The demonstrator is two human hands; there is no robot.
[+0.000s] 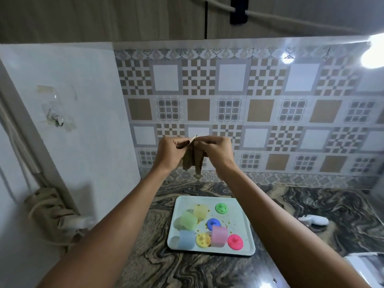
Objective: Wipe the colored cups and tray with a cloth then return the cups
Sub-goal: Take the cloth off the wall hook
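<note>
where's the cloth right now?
Head view, centre: the cloth hangs pinched between the left hand and right hand, raised in front of the tiled wall, above and beyond the tray on the counter.

A small white device (313, 220) lies on the marbled desk (301, 242). A beige power strip (51, 210) leans at the white wall (87, 84), below a hook (57, 119).

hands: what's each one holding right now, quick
Left hand: closed, pinching the top of the cloth.
Right hand: closed, pinching the same cloth, held up above the counter.
</note>
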